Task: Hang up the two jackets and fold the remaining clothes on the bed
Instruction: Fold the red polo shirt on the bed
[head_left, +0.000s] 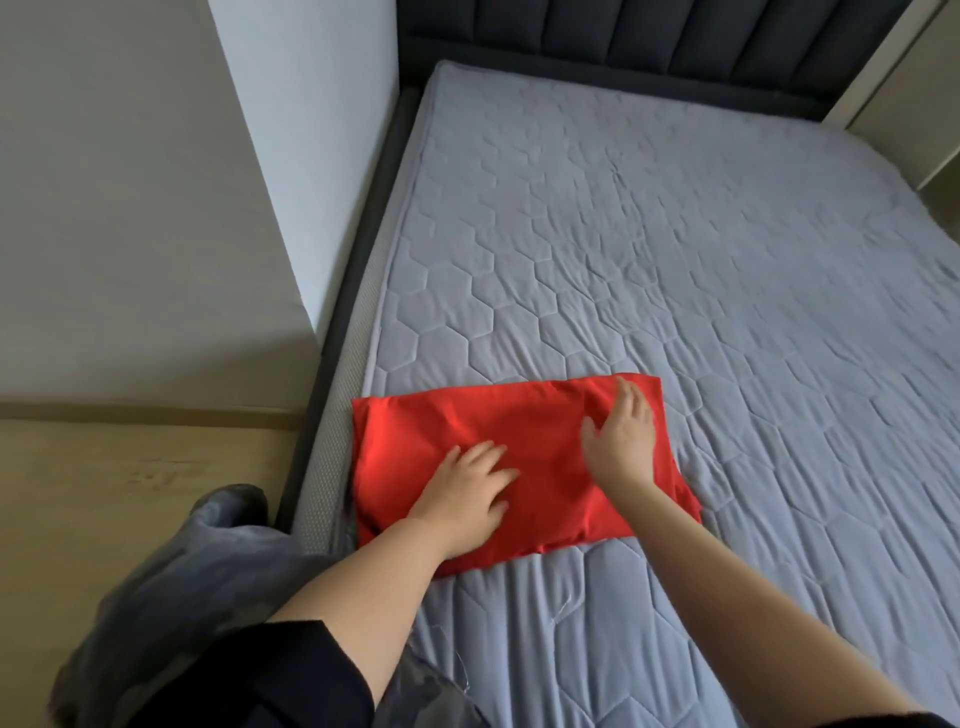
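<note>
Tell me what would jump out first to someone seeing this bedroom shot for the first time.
The bright red folded garment stands out at once, lying near the left edge of the grey quilted mattress. Both bare hands rest flat on it: the left hand on its near middle, the right hand toward its right end. Behind, a dark padded headboard closes off the far end of the bed.

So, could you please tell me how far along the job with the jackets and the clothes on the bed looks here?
Nearly finished, it seems. No jackets show on the bed, so hanging may be done, though no hangers are in view. In hand: the red garment lies folded into a rectangle, with the left hand and right hand flat on it. No other clothes show on the bed.
</note>
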